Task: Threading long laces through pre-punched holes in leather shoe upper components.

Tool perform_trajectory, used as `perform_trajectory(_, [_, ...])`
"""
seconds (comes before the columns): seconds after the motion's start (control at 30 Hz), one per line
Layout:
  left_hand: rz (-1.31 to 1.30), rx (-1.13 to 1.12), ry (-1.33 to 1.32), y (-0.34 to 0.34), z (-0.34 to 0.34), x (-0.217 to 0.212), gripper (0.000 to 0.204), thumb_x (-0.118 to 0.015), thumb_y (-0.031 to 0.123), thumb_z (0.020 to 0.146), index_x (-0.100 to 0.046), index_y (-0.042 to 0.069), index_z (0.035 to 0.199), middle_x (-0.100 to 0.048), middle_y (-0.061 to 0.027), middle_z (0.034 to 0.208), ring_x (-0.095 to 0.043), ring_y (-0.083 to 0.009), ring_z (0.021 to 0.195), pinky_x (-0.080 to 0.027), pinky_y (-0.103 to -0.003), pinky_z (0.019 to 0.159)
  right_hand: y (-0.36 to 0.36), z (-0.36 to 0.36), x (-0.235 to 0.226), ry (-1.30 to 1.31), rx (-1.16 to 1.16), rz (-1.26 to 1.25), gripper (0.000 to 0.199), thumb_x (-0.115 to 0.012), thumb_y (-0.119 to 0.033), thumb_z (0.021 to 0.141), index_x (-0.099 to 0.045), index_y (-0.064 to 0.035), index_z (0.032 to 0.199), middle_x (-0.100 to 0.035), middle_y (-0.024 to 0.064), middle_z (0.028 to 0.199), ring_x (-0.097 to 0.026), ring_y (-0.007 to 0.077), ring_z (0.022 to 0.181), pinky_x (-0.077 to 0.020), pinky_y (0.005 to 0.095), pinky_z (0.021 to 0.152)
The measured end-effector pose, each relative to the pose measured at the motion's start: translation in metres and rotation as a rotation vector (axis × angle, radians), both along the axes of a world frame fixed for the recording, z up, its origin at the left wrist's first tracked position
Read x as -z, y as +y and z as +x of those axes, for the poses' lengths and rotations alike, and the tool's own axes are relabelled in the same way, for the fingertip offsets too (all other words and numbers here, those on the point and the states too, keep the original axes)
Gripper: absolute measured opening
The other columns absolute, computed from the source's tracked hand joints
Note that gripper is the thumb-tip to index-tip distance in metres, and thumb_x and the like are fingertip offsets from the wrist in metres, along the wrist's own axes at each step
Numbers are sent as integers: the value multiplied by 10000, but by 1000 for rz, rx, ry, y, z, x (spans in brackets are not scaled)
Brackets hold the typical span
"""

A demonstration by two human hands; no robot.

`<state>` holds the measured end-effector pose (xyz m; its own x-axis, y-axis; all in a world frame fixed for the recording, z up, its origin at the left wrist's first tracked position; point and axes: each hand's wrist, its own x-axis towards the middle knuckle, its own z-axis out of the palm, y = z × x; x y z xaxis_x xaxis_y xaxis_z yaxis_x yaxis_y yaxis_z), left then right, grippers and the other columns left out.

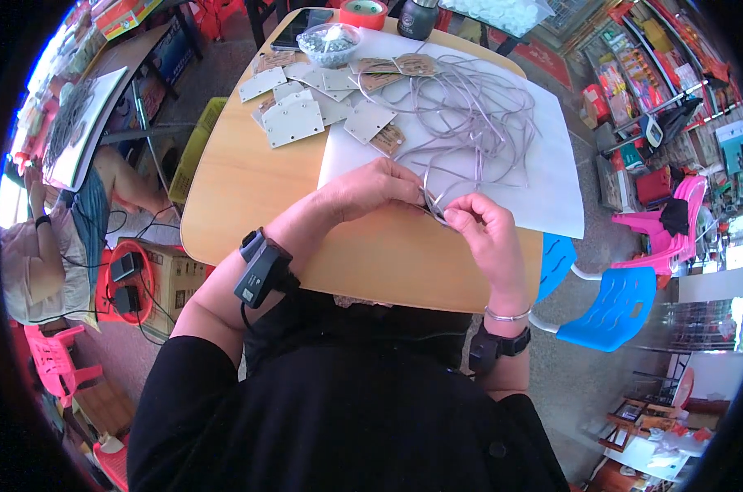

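Note:
My left hand (373, 187) and my right hand (488, 233) meet over the near edge of a white sheet (552, 164) on a round wooden table (248, 189). Both pinch the end of a thin grey cord (433, 203) between them. That cord runs up into a loose tangle of grey cords (478, 107) lying on the sheet. A black device is strapped to each of my wrists.
Several grey tags (293, 121) and brown card tags (388, 139) lie at the table's far left. Behind them stand a clear bowl of small parts (330, 43), a red tape roll (363, 12) and a dark bottle (417, 18). Blue chair (609, 307) right; another person (52, 238) sits left.

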<state>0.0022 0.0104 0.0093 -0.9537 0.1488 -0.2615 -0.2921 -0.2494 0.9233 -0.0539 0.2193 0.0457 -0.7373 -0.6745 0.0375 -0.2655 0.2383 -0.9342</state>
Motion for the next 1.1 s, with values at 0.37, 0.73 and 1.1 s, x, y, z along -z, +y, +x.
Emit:
perform_trajectory(0.37, [-64,-11,33,-2,0,9,156,-607,92,795,-665,-43,848,-666,-91,796,-626,-142,731,-493,-257,702,-4,7,15,-340,118,-245,116,-610,-114,819,-627,-3,789,-560,-28,680,-467,34,616,-363,185,567])
perform_trajectory(0.73, [178,-29,18,-1,0,4,162,-581,81,838,-621,-73,868,-640,-132,880,-644,-212,819,-535,-314,795,-4,7,17,-402,251,-384,109,-608,-130,858,-618,-23,837,-584,-20,766,-485,48,690,-391,206,650])
perform_trajectory(1.1, [181,-88,30,0,-2,9,189,-567,111,852,-614,-72,853,-626,-121,872,-630,-201,803,-547,-311,762,-5,16,0,1110,92,121,165,-665,-39,735,-596,-63,883,-510,57,826,-506,253,778,-409,373,684])
